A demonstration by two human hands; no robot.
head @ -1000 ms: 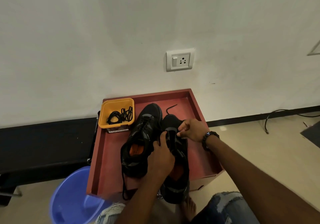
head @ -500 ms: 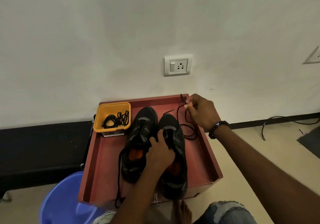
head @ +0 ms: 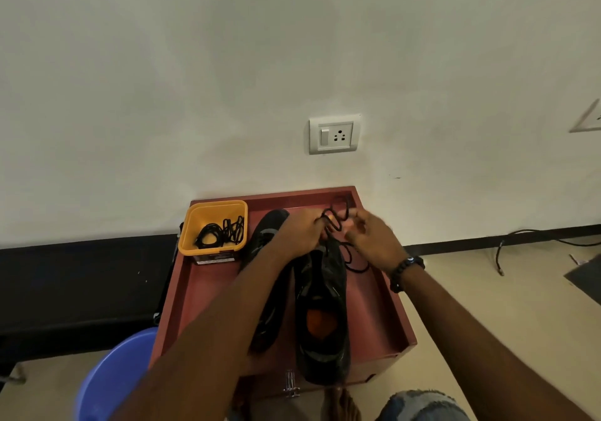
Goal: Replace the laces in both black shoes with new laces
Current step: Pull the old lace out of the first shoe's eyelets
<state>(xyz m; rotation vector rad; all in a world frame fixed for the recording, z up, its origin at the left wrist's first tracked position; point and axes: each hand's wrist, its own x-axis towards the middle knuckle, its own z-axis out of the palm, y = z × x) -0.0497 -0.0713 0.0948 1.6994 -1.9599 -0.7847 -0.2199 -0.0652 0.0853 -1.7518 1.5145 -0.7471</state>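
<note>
The left hand [head: 300, 230] has left the right shoe [head: 323, 310] and joined the right hand [head: 374, 238] at the toe. Both now pinch the old lace [head: 338, 217], apparently drawn free and being bundled.

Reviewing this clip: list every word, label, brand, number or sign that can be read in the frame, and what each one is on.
No text can be read in this frame.
Label on the small box under the yellow container: printed, too small and blurred to read.
Wall socket: no readable marking.
Black shoes, watch: no brand or digits can be made out.
</note>
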